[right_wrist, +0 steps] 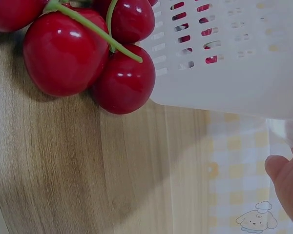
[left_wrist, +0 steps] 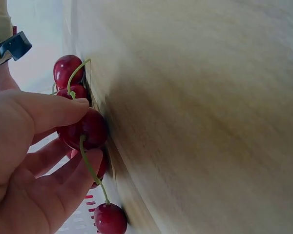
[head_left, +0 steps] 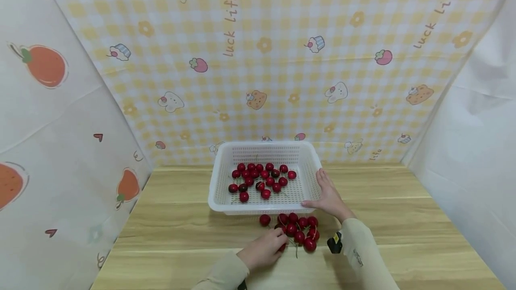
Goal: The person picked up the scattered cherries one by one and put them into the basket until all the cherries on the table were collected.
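The left hand (head_left: 264, 249) is at the near edge of a group of red cherries on the wooden table. In the left wrist view, its thumb and fingers pinch one cherry (left_wrist: 90, 129) with a green stem. Across the front right corner of a white perforated plastic basket (head_left: 217, 191) lies the right hand (head_left: 329, 198), thumb along the front rim and the other fingers spread along the right side. More cherries (head_left: 299, 237) lie loose between the hands, in front of the basket. Several cherries (head_left: 265, 194) are inside it. The right wrist view shows only part of the right hand (right_wrist: 288, 183).
The wooden table (head_left: 177, 232) runs up to a yellow checked cloth (head_left: 266, 75) behind the basket. White printed cloths hang at the left and right sides. A dark wrist device (head_left: 334, 242) sits at the right sleeve, close to the loose cherries.
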A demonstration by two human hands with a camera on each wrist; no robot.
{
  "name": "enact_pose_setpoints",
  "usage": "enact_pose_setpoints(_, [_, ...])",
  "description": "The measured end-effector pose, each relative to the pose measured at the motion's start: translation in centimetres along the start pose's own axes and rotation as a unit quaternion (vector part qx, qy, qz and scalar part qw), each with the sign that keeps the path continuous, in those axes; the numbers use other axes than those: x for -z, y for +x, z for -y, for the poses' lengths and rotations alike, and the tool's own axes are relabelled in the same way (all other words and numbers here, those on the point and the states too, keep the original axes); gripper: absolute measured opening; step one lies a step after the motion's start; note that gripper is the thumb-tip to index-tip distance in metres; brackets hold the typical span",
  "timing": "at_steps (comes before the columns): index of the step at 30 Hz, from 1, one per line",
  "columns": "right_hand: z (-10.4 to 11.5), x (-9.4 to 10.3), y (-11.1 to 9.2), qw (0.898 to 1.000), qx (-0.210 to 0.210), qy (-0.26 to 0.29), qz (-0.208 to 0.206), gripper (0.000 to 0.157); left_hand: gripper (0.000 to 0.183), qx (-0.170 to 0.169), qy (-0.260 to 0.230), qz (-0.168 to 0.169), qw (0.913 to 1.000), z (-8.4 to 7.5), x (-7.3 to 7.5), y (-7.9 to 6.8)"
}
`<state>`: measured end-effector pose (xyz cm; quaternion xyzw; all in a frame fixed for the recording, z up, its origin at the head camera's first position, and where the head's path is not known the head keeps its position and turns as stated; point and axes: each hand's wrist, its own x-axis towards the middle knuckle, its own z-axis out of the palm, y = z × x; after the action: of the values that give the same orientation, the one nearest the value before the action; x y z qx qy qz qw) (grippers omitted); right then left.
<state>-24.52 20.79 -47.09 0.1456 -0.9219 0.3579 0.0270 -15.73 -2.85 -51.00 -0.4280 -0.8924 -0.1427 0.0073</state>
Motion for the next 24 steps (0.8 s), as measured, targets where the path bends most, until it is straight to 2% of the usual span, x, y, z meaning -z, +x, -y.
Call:
enact_pose_setpoints(5, [-0.1, 0.0, 0.1, 1.0, 0.005, -0.001, 0.0, 0.117, 0.019, 0.002, -0.01, 0.007, 0.9999, 0.1, 0.1, 0.0])
enact_pose_setpoints(10, [-0.1, 0.0, 0.1, 1.0, 0.004, -0.005, -0.001, 0.117, 0.022, -0.033, -0.031, 0.008, 0.9989, -0.1, 1.7, 0.1])
enact_pose_setpoints(14, [-0.1, 0.0, 0.1, 1.0, 0.002, -0.002, 0.003, 0.117, 0.026, -0.073, -0.058, -0.003, 0.9957, -0.5, 4.8, 0.2])
enact_pose_setpoints(17, [0.0, 0.1, 0.1, 1.0, 0.002, 0.002, 0.003, 0.117, 0.028, -0.083, -0.066, -0.01, 0.9943, -0.4, 7.7, 0.8])
enact_pose_setpoints(20, [0.0, 0.2, 0.1, 1.0, 0.003, 0.004, 0.004, 0.117, 0.029, -0.072, -0.06, -0.01, 0.9955, 0.3, 10.5, 2.0])
enact_pose_setpoints(24, [-0.1, 0.1, 0.1, 1.0, 0.002, 0.005, 0.005, 0.117, 0.03, -0.053, -0.04, -0.002, 0.9978, 1.9, 13.7, 4.4])
